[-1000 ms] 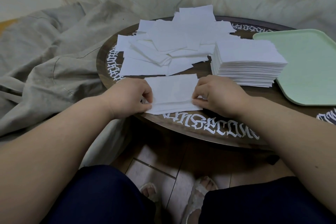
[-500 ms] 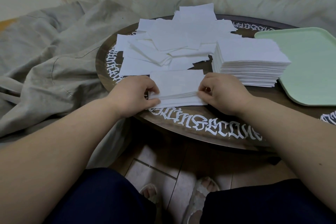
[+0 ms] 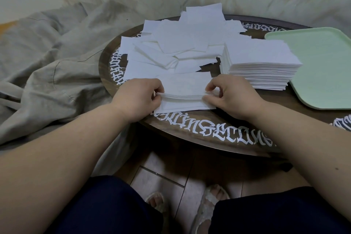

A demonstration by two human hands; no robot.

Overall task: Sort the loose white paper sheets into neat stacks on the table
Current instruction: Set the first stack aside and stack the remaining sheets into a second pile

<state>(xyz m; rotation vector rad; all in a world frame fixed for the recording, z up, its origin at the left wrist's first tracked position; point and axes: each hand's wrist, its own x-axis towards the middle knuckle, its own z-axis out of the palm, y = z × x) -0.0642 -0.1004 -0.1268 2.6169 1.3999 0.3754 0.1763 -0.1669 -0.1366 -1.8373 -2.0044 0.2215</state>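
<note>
Head view: left hand (image 3: pixel 139 97) and right hand (image 3: pixel 232 95) each pinch an opposite end of a small bundle of white sheets (image 3: pixel 183 89), thumbs below and fingers curled above. The bundle sits at the near edge of the round brown bench (image 3: pixel 190 127), partly lifted over a bottom sheet lying flat. Behind it lies a loose pile of sheets (image 3: pixel 182 43). A tall squared stack (image 3: pixel 260 64) stands at right, touching a pale green tray (image 3: pixel 322 70).
</note>
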